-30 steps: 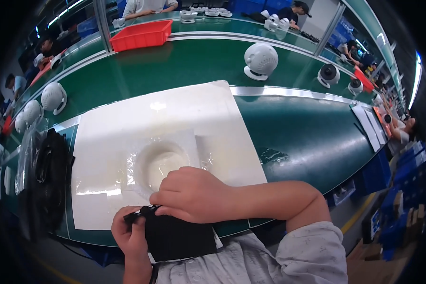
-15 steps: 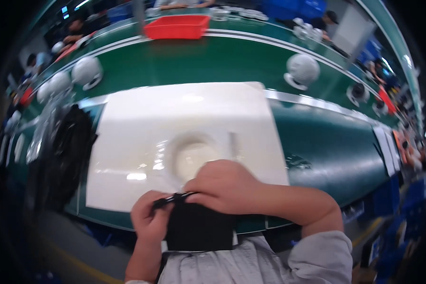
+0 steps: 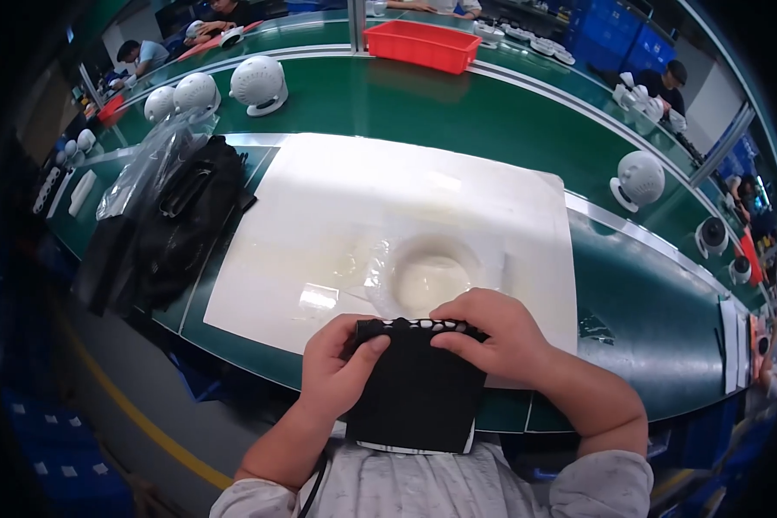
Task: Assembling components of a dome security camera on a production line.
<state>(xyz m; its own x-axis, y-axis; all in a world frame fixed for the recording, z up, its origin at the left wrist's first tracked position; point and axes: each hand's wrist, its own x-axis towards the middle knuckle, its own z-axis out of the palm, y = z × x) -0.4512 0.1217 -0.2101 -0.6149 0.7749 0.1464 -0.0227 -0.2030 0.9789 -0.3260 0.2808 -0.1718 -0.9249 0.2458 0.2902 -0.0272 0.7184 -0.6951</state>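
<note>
A flat black fabric piece (image 3: 416, 393) hangs upright in front of my body, at the near edge of the table. White patches show along its rolled or folded top edge. My left hand (image 3: 332, 367) grips the left end of that edge, thumb on the near side. At the right end, my right hand (image 3: 505, 337) pinches the same edge between thumb and fingers. Just beyond lies a round, cream-coloured dish-like thing (image 3: 436, 281) with clear plastic film around it, resting on a white sheet (image 3: 293, 198). A pale strip shows below the black piece's bottom edge.
Left of the sheet lie a heap of black fabric items (image 3: 194, 207) and clear plastic bags (image 3: 142, 177). White round fan-like units (image 3: 259, 82) stand along the green belt (image 3: 345, 99). A red bin (image 3: 423, 47) sits at the far side, where other people work.
The view has swung left and straightened. My hands have moved apart along the black piece's top edge, which is now spread wider and shows its white patches.
</note>
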